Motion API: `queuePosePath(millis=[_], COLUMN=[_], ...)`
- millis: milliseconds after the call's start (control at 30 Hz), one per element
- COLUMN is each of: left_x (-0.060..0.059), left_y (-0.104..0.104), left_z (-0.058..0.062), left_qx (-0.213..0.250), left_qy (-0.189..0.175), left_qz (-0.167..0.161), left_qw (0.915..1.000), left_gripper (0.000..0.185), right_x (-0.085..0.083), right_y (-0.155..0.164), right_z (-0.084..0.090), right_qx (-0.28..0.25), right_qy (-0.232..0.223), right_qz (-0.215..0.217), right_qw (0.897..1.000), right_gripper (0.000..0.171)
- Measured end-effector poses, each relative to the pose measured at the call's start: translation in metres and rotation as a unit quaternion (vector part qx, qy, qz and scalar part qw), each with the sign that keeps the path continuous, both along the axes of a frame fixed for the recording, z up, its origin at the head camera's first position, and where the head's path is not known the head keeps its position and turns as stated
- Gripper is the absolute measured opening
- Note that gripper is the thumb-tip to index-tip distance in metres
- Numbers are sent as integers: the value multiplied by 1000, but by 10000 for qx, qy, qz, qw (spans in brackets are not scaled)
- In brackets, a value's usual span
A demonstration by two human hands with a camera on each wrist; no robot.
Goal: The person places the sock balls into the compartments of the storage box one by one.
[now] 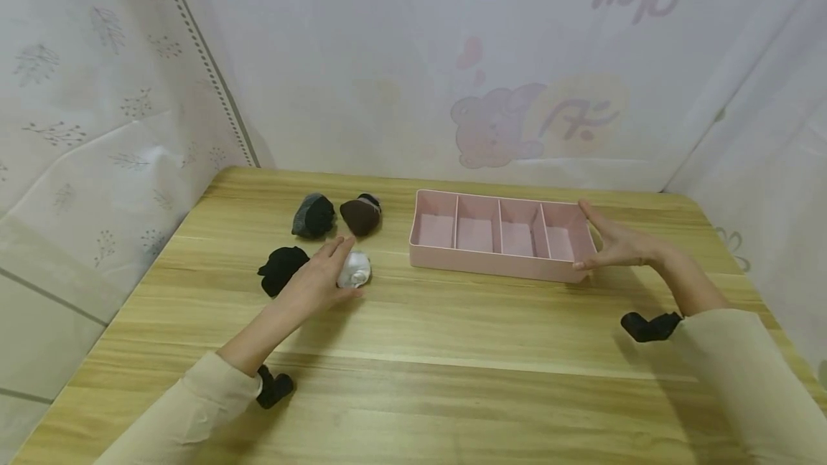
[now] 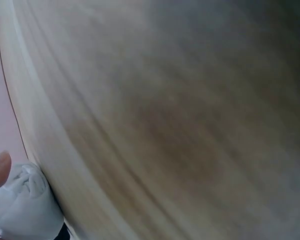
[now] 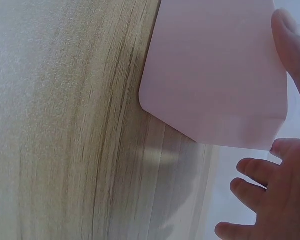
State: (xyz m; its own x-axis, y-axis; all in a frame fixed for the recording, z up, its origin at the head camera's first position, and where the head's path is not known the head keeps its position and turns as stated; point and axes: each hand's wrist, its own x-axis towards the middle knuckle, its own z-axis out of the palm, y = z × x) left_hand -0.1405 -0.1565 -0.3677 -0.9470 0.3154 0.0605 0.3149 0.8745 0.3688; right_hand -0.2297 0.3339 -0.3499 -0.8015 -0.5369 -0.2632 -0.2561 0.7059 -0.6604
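Your left hand (image 1: 313,284) covers the left side of the white bundle (image 1: 357,270) and part of the black bundle's (image 1: 282,269) right edge. In your left wrist view, the tabletop (image 2: 180,130) is blurred, the bottom edge crops the white bundle, and a dark sliver (image 2: 63,233) beside it is too small to identify. Your right wrist view cuts off the pink box (image 3: 215,75) and your right hand (image 3: 290,192).

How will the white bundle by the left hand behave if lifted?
The white bundle looks like soft cloth, so it will probably give when squeezed. Its rounded shape suggests it may roll if nudged; the tucked folds might loosen.
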Motion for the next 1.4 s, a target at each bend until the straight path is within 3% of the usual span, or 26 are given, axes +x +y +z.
queuePosePath(millis=[500, 800, 967, 1133, 1400], left_x=[-7, -9, -12, -19, -32], left_y=[0, 2, 4, 6, 16], left_z=[-1, 0, 1, 10, 34], left_qx=[-199, 44, 187, 738, 1607], left_qy=[3, 403, 172, -133, 19], left_qz=[82, -160, -122, 63, 200], left_qw=[9998, 9991, 9996, 9972, 9868], left_gripper=[46, 34, 31, 32, 38], right_x=[-4, -5, -5, -4, -3], right_y=[-2, 0, 0, 0, -1], right_z=[2, -1, -2, -2, -3], right_qx=[-101, -172, -272, -399, -504], right_qy=[-134, -139, -138, -188, -194], right_qz=[62, -23, -37, -65, -105], right_qw=[9998, 9998, 9995, 9990, 9985], right_gripper=[121, 120, 119, 119, 118])
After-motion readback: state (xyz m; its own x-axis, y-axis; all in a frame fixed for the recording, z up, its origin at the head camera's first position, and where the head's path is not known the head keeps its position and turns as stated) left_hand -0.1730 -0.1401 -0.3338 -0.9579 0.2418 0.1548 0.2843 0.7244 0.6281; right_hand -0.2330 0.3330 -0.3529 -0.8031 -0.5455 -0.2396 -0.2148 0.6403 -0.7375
